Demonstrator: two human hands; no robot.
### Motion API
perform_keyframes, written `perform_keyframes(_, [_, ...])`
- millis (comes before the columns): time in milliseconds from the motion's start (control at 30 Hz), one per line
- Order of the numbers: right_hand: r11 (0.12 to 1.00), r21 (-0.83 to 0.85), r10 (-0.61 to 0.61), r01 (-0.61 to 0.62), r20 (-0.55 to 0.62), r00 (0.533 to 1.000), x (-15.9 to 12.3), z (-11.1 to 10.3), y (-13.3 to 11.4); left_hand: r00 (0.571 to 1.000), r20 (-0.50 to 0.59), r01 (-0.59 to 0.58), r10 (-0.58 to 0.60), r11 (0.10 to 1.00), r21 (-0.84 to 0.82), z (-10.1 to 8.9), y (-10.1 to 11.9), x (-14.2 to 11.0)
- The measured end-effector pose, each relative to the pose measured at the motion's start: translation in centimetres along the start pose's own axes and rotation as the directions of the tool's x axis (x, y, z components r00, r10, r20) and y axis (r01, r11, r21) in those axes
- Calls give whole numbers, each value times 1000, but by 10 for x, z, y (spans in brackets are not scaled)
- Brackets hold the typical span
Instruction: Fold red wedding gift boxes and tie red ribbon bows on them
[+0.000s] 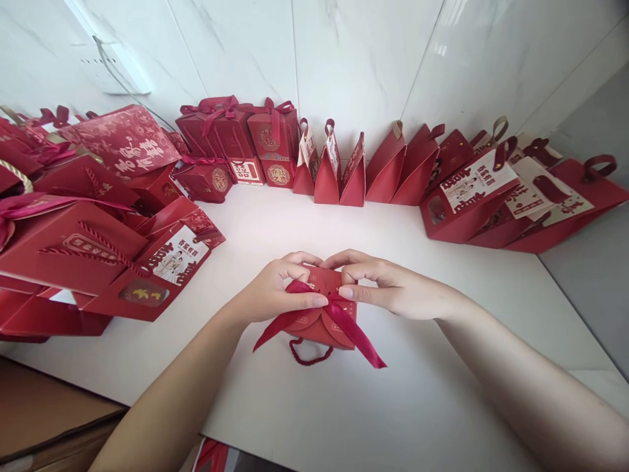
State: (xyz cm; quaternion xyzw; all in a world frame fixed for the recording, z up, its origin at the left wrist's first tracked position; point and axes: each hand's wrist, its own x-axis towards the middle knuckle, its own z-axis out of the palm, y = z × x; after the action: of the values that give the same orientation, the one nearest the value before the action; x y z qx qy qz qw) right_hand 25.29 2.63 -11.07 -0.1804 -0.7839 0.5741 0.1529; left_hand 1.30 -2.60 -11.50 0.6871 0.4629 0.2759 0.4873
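Observation:
A small red gift box (317, 326) with scalloped top flaps lies in front of me on the white table. A shiny magenta-red ribbon (350, 322) crosses its top, and its two tails spread toward me on either side. My left hand (282, 288) is closed, its thumb pressing the ribbon near the middle while its fingers curl over the box's far edge. From the other side my right hand (381, 280) pinches at the ribbon, thumb beside the knot area. The fingers partly hide the ribbon's centre. A dark red cord handle (311, 362) loops out at the box's near side.
Several red gift boxes and bags (98, 242) are heaped on the left. Ribbon-tied boxes (216, 134) and peaked boxes (327, 174) line the tiled wall (354, 59). More printed bags (472, 193) stand at the right. A cardboard box (44, 413) sits below the table's left edge.

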Motion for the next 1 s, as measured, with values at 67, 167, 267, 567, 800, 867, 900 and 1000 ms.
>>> perform_keyframes(67, [1000,21,20,-20,-1,1000,1,0,1,999,33,26,-26,1000,15,-1,2,-1])
perform_keyframes(167, [1000,25,18,-18,9,1000,1,-1,1,995,97,30,-32,999,22,-4,3,-2])
perform_keyframes(267, [999,31,18,-19,19,1000,1,-2,2,989,146,22,-24,1000,14,-6,4,-3])
perform_keyframes(567, [998,61,-2,-1,43,999,0,-6,4,986,162,33,-37,999,23,-8,3,-2])
perform_keyframes(800, [994,103,-22,18,45,999,1,-6,7,983,168,63,-72,996,60,-10,6,-4])
perform_keyframes(867, [993,121,-18,14,32,999,2,-5,7,986,156,58,-66,997,55,-12,5,-4])
perform_keyframes(900, [991,133,-18,15,23,1000,2,-5,7,988,145,44,-49,998,40,-13,3,-4])
perform_keyframes(1000, [986,168,-22,20,7,1000,2,-6,8,993,116,-11,18,998,-61,-15,-1,-3])
